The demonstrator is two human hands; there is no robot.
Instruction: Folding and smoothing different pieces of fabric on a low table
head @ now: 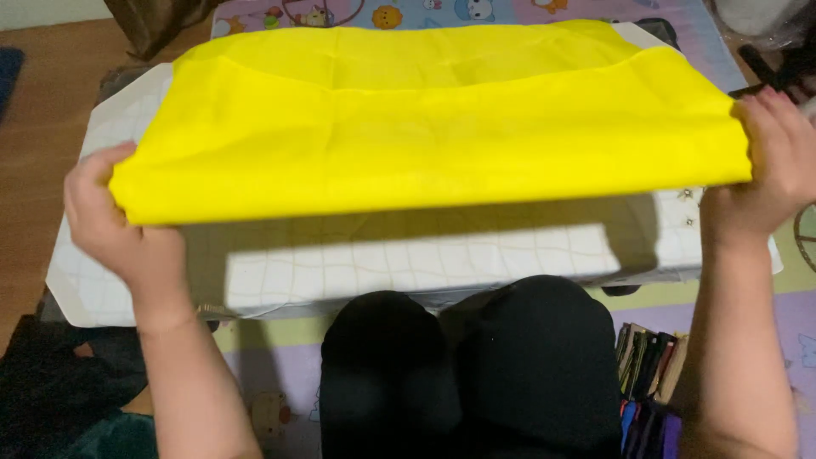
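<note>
Yellow cloth [425, 127], folded over on itself, is being held taut between two bare hands. Each grip is closing on a near corner of the fold: the left hand [115, 217] is pinching the lower left corner, with its thumb lying over the top of the fabric, and the right hand [778, 157] is clamping the lower right corner, with its fingers curling over the edge. Both forearms are reaching forward from the bottom of the view, well apart from each other.

The near edge of the cloth is hanging raised above the worktop [408, 263] and casting a broad shadow on it, while the far part of the fabric is lying across the back of the same surface. The worktop is showing a white cover with a faint grid of lines, and its corners are sticking out beyond the cloth on both sides.

Below the worktop, the person's knees [476, 365] in black fabric are sitting between the forearms. A pale purple and green play mat [272, 408] with cartoon figures is lying under everything, and a row of dark flat items [650, 361], too dim to tell apart, is standing just beside the right knee.
</note>
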